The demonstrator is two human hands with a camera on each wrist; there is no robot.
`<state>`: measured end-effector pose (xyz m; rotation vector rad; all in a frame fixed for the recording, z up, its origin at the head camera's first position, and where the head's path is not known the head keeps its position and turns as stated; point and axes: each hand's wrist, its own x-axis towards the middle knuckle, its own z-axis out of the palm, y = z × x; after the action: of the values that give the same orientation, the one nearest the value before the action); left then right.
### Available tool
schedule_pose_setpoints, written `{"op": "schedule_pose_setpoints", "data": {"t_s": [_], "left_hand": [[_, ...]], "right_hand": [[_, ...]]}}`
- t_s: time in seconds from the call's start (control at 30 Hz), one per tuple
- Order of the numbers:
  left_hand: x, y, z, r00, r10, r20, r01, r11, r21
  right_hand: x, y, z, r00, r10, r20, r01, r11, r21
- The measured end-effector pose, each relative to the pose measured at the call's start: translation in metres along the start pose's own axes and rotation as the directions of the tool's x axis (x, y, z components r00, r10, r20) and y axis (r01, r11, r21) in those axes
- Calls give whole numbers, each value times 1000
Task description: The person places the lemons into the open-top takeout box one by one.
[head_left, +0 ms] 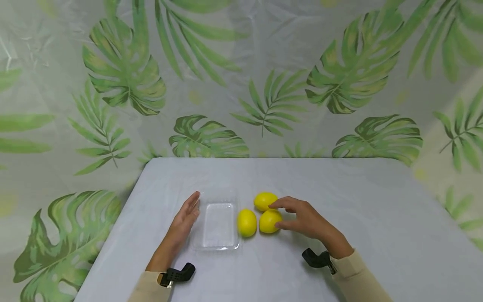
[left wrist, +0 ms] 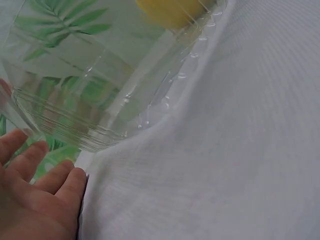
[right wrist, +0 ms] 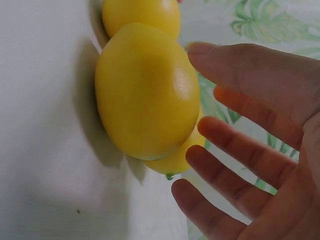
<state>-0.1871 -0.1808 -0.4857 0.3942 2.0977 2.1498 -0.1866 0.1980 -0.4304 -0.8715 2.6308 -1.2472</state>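
A clear plastic container (head_left: 220,226) lies on the table, with my left hand (head_left: 182,224) upright along its left side, fingers extended. In the left wrist view that hand (left wrist: 42,200) is below the container's ridged corner (left wrist: 65,120). Three yellow lemons sit to the container's right: one lemon (head_left: 247,223) beside its right wall, a nearer right lemon (head_left: 268,222) and a farther lemon (head_left: 264,201). My right hand (head_left: 307,220) spreads around the right side of the two right-hand lemons. In the right wrist view its thumb (right wrist: 240,65) lies right at the big lemon's (right wrist: 145,95) edge, fingers apart.
A white cloth covers the table (head_left: 339,188), whose far edge meets a leaf-patterned backdrop (head_left: 264,84). Black camera mounts sit on the left wrist (head_left: 181,273) and right wrist (head_left: 316,258).
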Motion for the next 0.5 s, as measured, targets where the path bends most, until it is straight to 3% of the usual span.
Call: {"op": "schedule_pose_setpoints", "data": {"t_s": [0.3,0.5], "left_hand": [[-2,-5,5,1000,8,11,-8,1000,12],[0,-2,1,1000,-1,-16,1,1000,19]], "right_hand": [[-4,-3,5,1000,-29,-9,29,996,-82],[2,0,7,997,-74,1,73,990,-120]]}}
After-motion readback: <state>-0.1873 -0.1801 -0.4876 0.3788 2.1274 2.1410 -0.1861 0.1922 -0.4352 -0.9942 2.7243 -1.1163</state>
